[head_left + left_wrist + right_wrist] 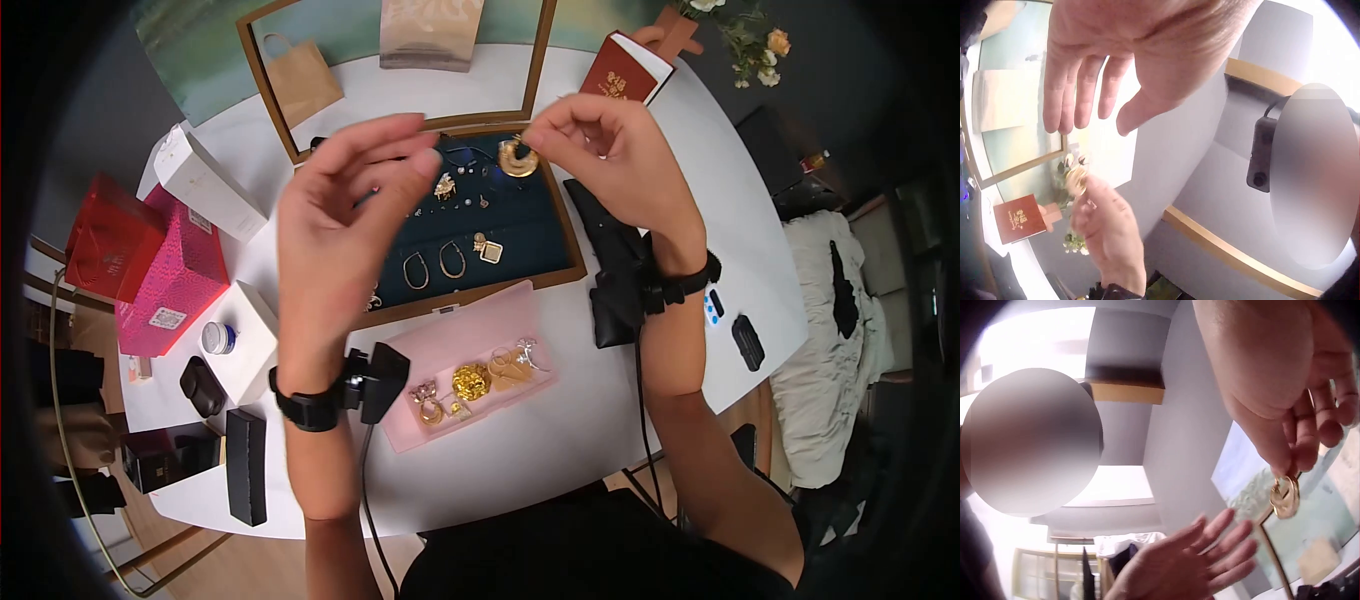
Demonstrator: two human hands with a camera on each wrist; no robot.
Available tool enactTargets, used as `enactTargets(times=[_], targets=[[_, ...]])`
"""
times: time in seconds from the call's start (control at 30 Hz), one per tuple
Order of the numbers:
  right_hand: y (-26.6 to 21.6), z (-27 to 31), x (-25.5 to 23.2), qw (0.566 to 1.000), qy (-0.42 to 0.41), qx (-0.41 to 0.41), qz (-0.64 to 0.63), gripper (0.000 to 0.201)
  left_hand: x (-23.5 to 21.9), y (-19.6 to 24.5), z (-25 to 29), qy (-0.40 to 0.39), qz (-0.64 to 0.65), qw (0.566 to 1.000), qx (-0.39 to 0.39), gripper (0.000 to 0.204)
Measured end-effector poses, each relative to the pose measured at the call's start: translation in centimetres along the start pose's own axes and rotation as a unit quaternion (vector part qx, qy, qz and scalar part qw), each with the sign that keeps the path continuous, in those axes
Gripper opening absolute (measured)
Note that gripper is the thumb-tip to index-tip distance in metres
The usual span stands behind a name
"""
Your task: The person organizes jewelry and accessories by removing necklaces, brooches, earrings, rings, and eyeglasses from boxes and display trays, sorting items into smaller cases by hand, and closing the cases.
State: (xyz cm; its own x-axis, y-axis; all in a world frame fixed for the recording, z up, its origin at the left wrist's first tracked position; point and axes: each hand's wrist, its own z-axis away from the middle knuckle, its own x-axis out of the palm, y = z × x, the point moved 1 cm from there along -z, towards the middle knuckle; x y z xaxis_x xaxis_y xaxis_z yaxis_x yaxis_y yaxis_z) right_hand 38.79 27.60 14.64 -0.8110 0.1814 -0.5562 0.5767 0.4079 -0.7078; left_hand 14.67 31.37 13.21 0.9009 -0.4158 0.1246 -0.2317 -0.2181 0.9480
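My right hand [628, 165] pinches a chunky gold hoop earring [1282, 508] between thumb and fingertips, up above the right part of a wooden jewelry box [470, 308]. In the right wrist view the earring hangs below the fingertips. My left hand [340, 220] is raised over the box's left side, fingers extended and apart, holding nothing. Inside the box, on dark lining, lie a square gold-framed piece [489, 250], two thin hoops [415, 271], a gold ornament [445, 186] and several small studs. The left hand hides part of the box.
A pink case [510, 312] with a gold cluster [471, 381] and other jewelry lies in front. The box's glass lid [268, 90] stands raised. A red book [612, 75], white carton [208, 180], pink bag [172, 270] and black case [246, 466] surround it.
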Motion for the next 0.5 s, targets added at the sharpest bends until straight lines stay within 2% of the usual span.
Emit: enactTargets(times=[0.07, 0.1, 0.17, 0.27, 0.33, 0.4, 0.5], targets=[[2.1, 0.5, -0.4, 0.988, -0.039, 0.141, 0.046, 0.016, -1.4, 0.5, -0.1, -0.007, 0.022, 1.0, 0.019, 0.031], [3.7, 0.6, -0.3, 0.988, -0.041, 0.139, 0.049, 0.016, -2.0, 0.9, -0.1, -0.005, 0.025, 0.999, 0.022, 0.031], [7.8, 1.1, 0.2, 0.972, -0.098, 0.181, 0.114, 0.017, -2.7, 1.8, 0.1, 0.011, 0.016, 0.999, 0.029, 0.03], [11.7, 1.5, 0.5, 0.965, -0.142, 0.168, 0.143, 0.019, -3.1, 2.6, 0.3, 0.023, 0.007, 0.999, 0.035, 0.031], [12.4, 1.5, 0.5, 0.956, -0.158, 0.183, 0.168, 0.017, -3.1, 2.8, 0.5, 0.016, 0.014, 0.999, 0.041, 0.032], [13.4, 1.5, 0.5, 0.961, -0.184, 0.148, 0.144, 0.016, -2.7, 3.0, 0.7, -0.007, -0.003, 0.999, 0.052, 0.03], [13.8, 1.3, 0.6, 0.959, -0.186, 0.144, 0.155, 0.015, -2.4, 3.3, 1.0, -0.018, -0.002, 0.999, 0.047, 0.028]])
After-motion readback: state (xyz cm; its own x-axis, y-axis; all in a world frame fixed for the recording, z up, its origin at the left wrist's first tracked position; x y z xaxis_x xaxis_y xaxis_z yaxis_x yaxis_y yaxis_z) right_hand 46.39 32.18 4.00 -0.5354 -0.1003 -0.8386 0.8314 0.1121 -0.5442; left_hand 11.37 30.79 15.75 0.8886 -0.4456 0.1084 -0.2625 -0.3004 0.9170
